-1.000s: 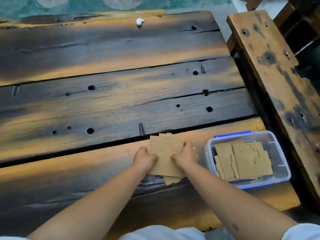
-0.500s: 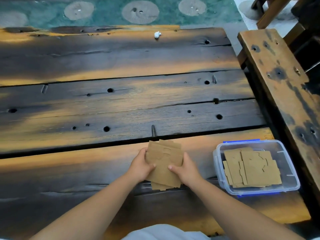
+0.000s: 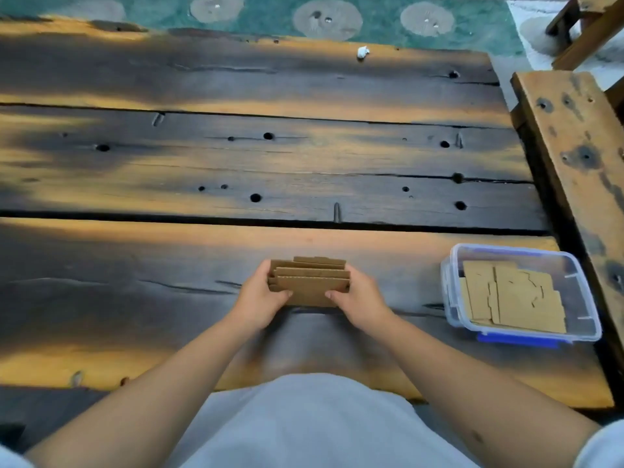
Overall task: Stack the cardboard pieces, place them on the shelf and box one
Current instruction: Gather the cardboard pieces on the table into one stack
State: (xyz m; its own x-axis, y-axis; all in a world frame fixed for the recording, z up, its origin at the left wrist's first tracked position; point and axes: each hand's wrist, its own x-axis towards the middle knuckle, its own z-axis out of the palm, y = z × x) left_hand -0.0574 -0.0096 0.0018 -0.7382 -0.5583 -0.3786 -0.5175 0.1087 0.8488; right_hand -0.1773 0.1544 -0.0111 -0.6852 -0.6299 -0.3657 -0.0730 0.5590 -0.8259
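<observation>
Dark wood planks make up the desk (image 3: 202, 170), and near its front edge stands the stack of cardboard pieces (image 3: 309, 282). A second ago the pieces lay flat and fanned out under the hands. Now they are tipped up on edge, with their bottom edge resting on the desk, or just above it. The tops are not level yet; some pieces stick up higher than others.

The left hand (image 3: 261, 298) presses the left end of the stack and the right hand (image 3: 359, 300) presses the right end, so each grip is closed on the cardboard. This looks like tapping the pieces to make them even, so the stacking step seems nearly done.

Well to the right sits a clear plastic box (image 3: 589, 319) with more cardboard cutouts (image 3: 513, 300) lying flat inside. A wooden bench (image 3: 580, 136) runs along the right side beyond it.
</observation>
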